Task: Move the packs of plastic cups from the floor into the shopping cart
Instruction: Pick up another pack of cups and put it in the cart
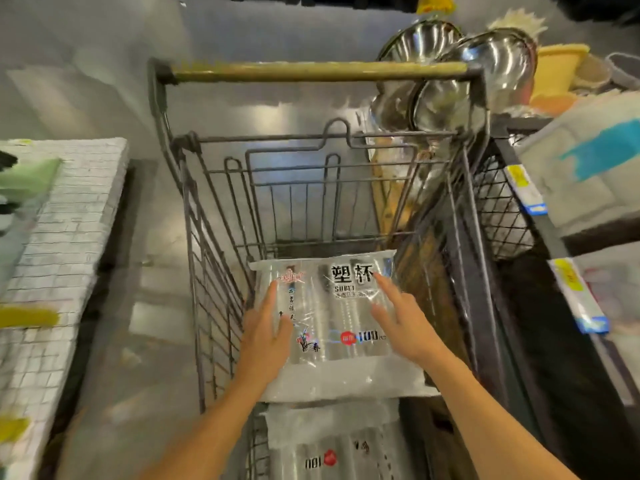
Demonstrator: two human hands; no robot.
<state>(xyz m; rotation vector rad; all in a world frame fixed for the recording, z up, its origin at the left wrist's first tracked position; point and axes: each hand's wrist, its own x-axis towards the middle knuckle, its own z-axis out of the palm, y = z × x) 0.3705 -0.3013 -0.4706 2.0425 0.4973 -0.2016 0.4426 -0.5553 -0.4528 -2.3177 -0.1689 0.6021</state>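
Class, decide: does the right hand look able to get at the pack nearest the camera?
Probably yes: the right hand rests on the upper pack, and the nearer pack lies mostly uncovered, closer to the person.

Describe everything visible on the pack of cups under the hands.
The pack of cups is a clear, glossy plastic bag holding two side-by-side stacks of transparent cups. It carries black Chinese characters, "SUBEI", a red seal, an orchid drawing and "100 pcs". It lies flat inside the shopping cart, its near sealed edge overlapping a second pack. The left hand and right hand lie on it with straight fingers.
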